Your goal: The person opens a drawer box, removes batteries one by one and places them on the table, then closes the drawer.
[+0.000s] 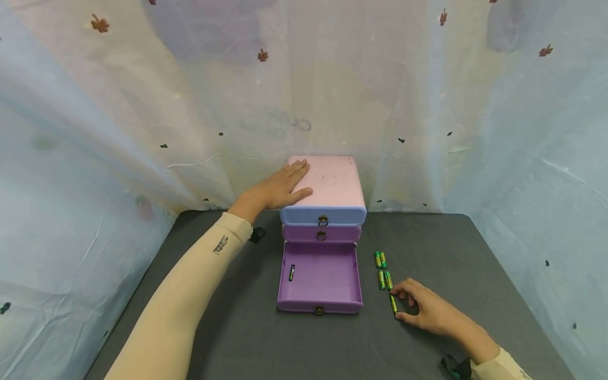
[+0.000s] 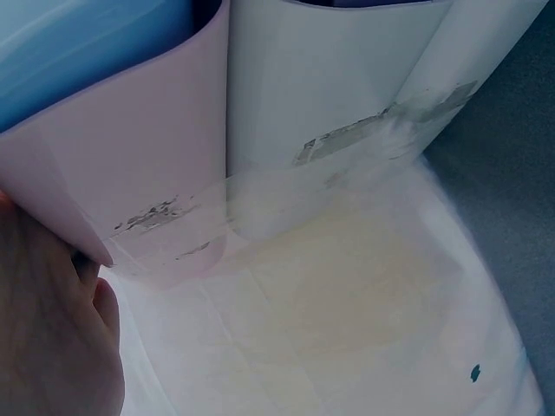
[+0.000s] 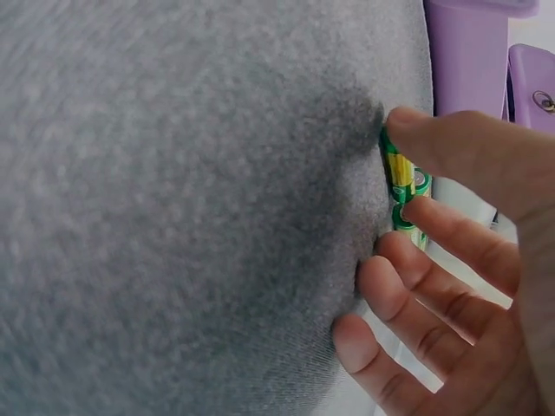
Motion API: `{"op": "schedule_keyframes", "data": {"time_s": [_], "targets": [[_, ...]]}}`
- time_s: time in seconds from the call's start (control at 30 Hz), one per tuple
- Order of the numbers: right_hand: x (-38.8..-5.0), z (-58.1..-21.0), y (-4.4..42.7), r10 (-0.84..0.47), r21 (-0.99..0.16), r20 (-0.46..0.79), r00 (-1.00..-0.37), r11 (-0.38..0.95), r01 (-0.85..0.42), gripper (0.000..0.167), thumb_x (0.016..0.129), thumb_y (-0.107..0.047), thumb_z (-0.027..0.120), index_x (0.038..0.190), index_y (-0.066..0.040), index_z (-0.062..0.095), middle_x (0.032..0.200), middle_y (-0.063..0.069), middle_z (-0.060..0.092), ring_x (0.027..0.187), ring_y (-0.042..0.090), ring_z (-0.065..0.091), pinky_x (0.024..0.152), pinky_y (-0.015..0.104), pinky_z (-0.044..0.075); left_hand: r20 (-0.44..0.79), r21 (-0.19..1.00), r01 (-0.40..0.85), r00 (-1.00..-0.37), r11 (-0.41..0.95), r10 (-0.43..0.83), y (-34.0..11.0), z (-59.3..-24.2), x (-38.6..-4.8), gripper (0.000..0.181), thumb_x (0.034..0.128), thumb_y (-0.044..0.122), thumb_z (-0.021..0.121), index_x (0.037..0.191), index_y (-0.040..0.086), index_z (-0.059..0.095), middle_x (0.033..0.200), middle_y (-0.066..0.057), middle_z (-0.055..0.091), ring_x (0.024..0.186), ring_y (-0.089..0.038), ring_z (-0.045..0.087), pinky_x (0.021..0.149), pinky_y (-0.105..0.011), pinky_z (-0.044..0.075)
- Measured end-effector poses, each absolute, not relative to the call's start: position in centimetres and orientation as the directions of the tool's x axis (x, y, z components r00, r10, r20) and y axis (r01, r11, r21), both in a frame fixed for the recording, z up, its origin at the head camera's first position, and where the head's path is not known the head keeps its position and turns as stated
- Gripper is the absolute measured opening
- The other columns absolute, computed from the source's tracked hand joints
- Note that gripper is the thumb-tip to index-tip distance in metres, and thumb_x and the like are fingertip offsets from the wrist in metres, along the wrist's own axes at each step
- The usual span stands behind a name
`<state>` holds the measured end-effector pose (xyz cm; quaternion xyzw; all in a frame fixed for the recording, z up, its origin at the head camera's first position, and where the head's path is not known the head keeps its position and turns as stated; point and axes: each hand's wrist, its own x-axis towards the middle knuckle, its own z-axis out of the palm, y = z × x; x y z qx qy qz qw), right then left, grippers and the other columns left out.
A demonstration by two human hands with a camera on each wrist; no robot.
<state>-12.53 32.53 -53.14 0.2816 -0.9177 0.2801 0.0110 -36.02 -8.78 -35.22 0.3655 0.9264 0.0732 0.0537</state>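
A small drawer cabinet with a pink top (image 1: 332,182) stands at the middle back of the table. My left hand (image 1: 280,189) rests flat on its top left edge, fingers extended; in the left wrist view the hand (image 2: 52,329) lies by the pink casing (image 2: 156,156). The lowest purple drawer (image 1: 320,307) is pulled out, with one battery (image 1: 292,273) near its left wall. Right of the drawer, my right hand (image 1: 427,309) pinches a green and yellow battery (image 1: 393,304) end to end between thumb and index finger. In the right wrist view, that battery (image 3: 400,169) touches the cloth.
Several more green batteries (image 1: 381,279) lie in two pairs just beyond the right hand. Above the open drawer are a purple drawer (image 1: 342,234) and a blue drawer (image 1: 304,216), each with a ring pull. A grey cloth (image 1: 380,348) covers the table; a pale patterned curtain (image 1: 332,95) surrounds it.
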Motion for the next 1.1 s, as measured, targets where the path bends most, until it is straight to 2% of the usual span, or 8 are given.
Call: {"op": "schedule_keyframes", "data": {"time_s": [0.23, 0.53, 0.77, 0.93, 1.1], "targets": [[-12.5, -51.8, 32.1, -0.513, -0.517, 0.124, -0.849, 0.697, -0.497, 0.042, 0.090, -0.025, 0.090, 0.122, -0.011, 0.067, 0.109, -0.005, 0.065, 0.086, 0.004, 0.056, 0.068, 0.029, 0.052, -0.042, 0.189, 0.671, -0.724, 0.717, 0.689, -8.9, -35.4, -36.2, 0.087, 0.1124, 0.065, 0.029, 0.173, 0.012, -0.004, 0.181, -0.005, -0.008, 0.166, -0.019, -0.009, 0.134, -0.036, -0.006], [-13.4, -50.6, 30.7, -0.520, -0.499, 0.234, -0.822, 0.661, -0.560, 0.038, 0.091, -0.016, 0.089, 0.121, -0.007, 0.068, 0.100, -0.003, 0.066, 0.080, 0.007, 0.056, 0.064, 0.027, 0.051, -0.053, 0.165, 0.677, -0.720, 0.717, 0.692, -9.1, -36.0, -37.4, 0.090, 0.1094, 0.072, 0.022, 0.172, 0.015, -0.009, 0.180, -0.002, -0.012, 0.166, -0.017, -0.011, 0.134, -0.035, -0.007], [-14.4, -49.7, 28.8, -0.498, -0.519, 0.285, -0.819, 0.638, -0.569, 0.035, 0.093, -0.015, 0.087, 0.123, -0.011, 0.068, 0.101, -0.002, 0.066, 0.079, 0.008, 0.056, 0.064, 0.027, 0.051, -0.041, 0.181, 0.681, -0.716, 0.710, 0.697, -9.1, -35.6, -36.7, 0.088, 0.1117, 0.067, 0.026, 0.173, 0.011, -0.004, 0.181, -0.006, -0.009, 0.166, -0.020, -0.009, 0.134, -0.037, -0.007], [-15.1, -49.2, 27.4, -0.509, -0.533, 0.323, -0.798, 0.599, -0.598, 0.035, 0.093, -0.012, 0.086, 0.123, -0.011, 0.068, 0.100, -0.008, 0.062, 0.079, 0.014, 0.059, 0.064, 0.029, 0.053, -0.043, 0.180, 0.675, -0.721, 0.715, 0.692, -9.0, -35.3, -36.3, 0.087, 0.1127, 0.064, 0.028, 0.173, 0.011, -0.004, 0.181, -0.006, -0.008, 0.166, -0.020, -0.009, 0.134, -0.036, -0.007], [-15.9, -48.5, 25.5, -0.510, -0.520, 0.334, -0.793, 0.601, -0.606, 0.037, 0.093, -0.014, 0.087, 0.125, -0.011, 0.068, 0.102, -0.010, 0.062, 0.083, 0.011, 0.059, 0.068, 0.030, 0.055, -0.029, 0.190, 0.677, -0.720, 0.711, 0.693, -8.9, -35.1, -35.9, 0.085, 0.1138, 0.061, 0.032, 0.173, 0.009, -0.001, 0.181, -0.008, -0.006, 0.167, -0.021, -0.007, 0.134, -0.035, -0.005]]}}
